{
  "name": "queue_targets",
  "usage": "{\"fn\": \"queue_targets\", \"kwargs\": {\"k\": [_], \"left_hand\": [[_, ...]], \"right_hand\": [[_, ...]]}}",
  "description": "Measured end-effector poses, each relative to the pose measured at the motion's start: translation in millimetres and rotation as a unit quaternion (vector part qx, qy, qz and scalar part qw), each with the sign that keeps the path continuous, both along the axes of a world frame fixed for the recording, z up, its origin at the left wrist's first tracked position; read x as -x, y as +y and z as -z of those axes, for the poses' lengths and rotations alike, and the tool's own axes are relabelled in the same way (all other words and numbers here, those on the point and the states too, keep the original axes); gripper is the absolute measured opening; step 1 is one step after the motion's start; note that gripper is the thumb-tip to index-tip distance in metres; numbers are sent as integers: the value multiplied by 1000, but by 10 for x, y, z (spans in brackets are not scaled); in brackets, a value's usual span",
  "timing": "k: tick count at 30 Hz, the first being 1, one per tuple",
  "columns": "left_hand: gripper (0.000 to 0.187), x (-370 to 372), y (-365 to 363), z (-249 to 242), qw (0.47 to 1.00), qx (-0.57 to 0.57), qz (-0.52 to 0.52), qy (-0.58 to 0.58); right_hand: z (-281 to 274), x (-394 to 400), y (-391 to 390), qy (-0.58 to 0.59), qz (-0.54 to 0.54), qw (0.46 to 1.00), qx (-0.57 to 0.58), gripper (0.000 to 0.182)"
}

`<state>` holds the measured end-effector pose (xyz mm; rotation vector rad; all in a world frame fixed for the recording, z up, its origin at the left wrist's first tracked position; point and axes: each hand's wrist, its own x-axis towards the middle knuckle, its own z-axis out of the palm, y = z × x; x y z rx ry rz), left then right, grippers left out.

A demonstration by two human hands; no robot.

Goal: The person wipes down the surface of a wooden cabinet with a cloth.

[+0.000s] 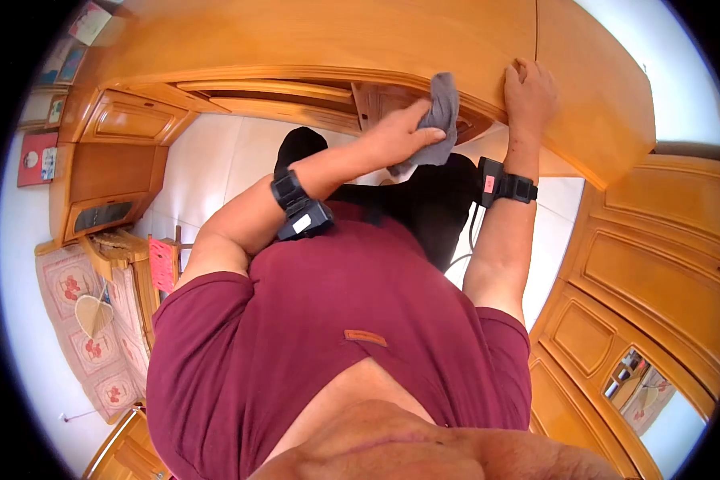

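Observation:
My left hand [398, 138] is closed on a grey cloth [442, 112], which hangs from between its fingers and thumb. It is in front of the open space below a wooden cabinet top [320, 36]. My right hand [530, 98] rests on that wooden top near its front edge, holding nothing, its fingers slightly bent. A black strap with a small box [302, 214] circles my left wrist, and a similar black device [496, 181] sits on my right wrist.
Below the top, a wooden drawer or shelf [284, 108] shows. Wooden cabinets [648, 232] stand on the right, and another cabinet [128, 116] is at the left. A seat with patterned covers [96, 348] is at lower left. Pale tiles cover the floor [216, 156].

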<state>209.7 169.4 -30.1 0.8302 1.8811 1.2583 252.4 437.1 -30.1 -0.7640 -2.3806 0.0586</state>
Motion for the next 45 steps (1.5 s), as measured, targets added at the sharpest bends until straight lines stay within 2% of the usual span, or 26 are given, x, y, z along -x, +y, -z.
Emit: {"fn": "queue_targets", "kwargs": {"k": [1,2,3,5,6,8,11,13,16,18,20,22,25,27,31,35,36,39,42,44,45], "left_hand": [[48,59,-29,-55,989,-52,1,139],[54,97,-41,-125,956,-103,1,276],[54,124,-33,-262,956,-103,2,275],[54,171,-28,-504,844,-28,-5,536],[54,225,-14,-447,844,-29,-5,535],[58,409,46,-213,729,35,-24,683],[59,528,45,39,734,32,-18,678],[60,611,-89,17,752,36,-9,658],[61,869,-469,26,772,37,-10,634],[58,1101,-853,-2,790,82,-33,607],[53,1462,-1386,88,793,78,-120,593],[45,1817,-1878,-78,842,198,-197,461],[40,2258,-2534,10,841,191,-293,413],[42,2364,-2604,-61,811,243,-359,392],[43,2391,-2158,-39,826,224,-309,414],[44,1887,-1208,-156,882,169,-137,418],[45,1739,-959,-141,850,149,-113,493],[45,1362,-285,-208,890,104,-69,439],[46,1091,218,-287,906,31,-65,418],[43,992,443,-437,966,19,-84,244],[43,1165,509,-262,966,17,-82,244]], "right_hand": [[-4,0,-3,0,1,1000,5,26],[-19,-10,-17,-2,3,1000,6,26],[-47,-13,-39,-5,6,1000,18,26],[-77,-22,-70,-8,10,999,30,26],[-89,-27,-78,-10,10,999,30,27],[-86,-28,-70,-12,11,999,29,28],[-29,-26,-10,-2,0,1000,19,28],[13,-28,-10,35,-22,999,2,28],[27,-4,19,16,-17,999,28,28],[-46,-34,18,-5,-24,998,61,31],[-78,-49,-7,-22,-31,994,98,35],[-83,-41,-51,42,-32,998,-24,29],[-275,-68,-209,61,-11,998,9,24],[-234,-66,-175,58,-15,998,20,24],[-175,-62,-160,54,-2,999,3,25],[-179,-85,-163,43,9,999,11,27],[-220,-99,-185,36,7,999,20,27],[-205,-95,-187,33,6,999,22,27],[-226,-102,-177,24,4,999,29,24],[-290,-109,-192,14,4,999,42,23],[-335,-125,-225,14,1,998,61,22]]}}
